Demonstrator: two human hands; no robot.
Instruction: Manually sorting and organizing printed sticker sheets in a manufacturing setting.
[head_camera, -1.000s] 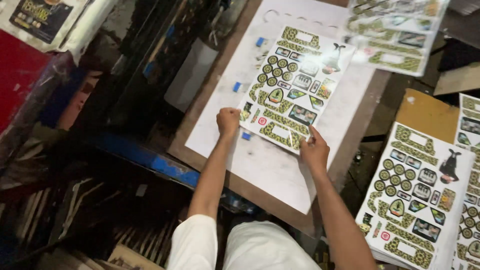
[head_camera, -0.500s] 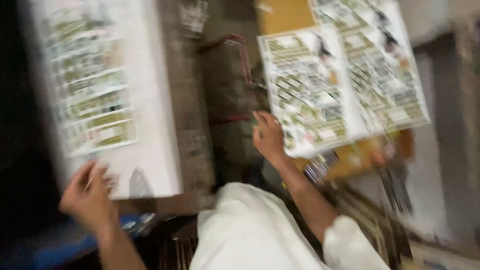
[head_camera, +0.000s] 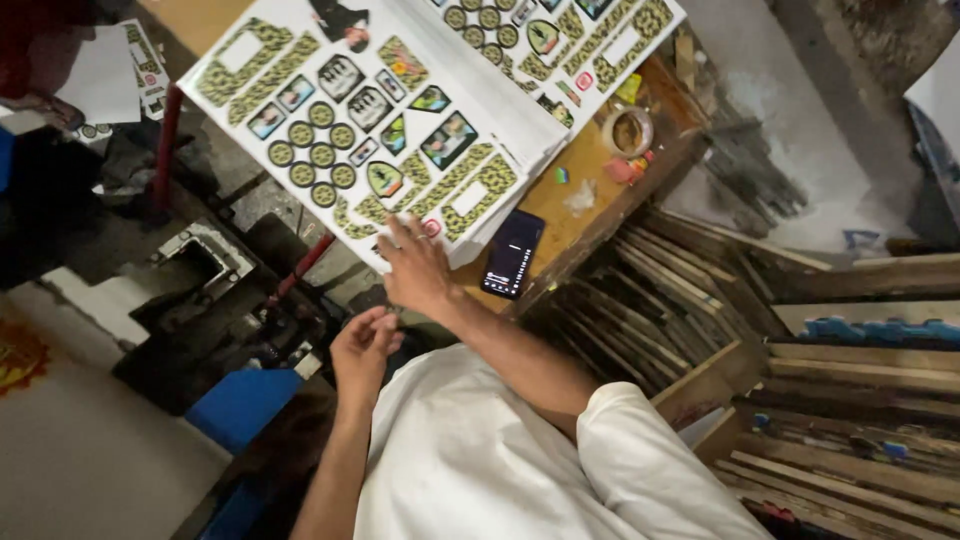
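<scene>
A stack of printed sticker sheets (head_camera: 370, 120) lies on the wooden counter (head_camera: 570, 215), overhanging its near edge. The right hand (head_camera: 415, 270) rests on the stack's corner, fingers spread flat. The left hand (head_camera: 362, 350) hovers just below, loosely curled, empty. A dark phone (head_camera: 512, 254) lies just beside the stack.

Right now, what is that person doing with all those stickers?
A person in a white shirt leans over a stack of printed sticker sheets on a wooden table. Their right hand presses on the near edge of the top sheet. Their left hand hangs just below it, holding nothing. A phone lies beside the stack, and a tape roll sits farther along the table.
</scene>
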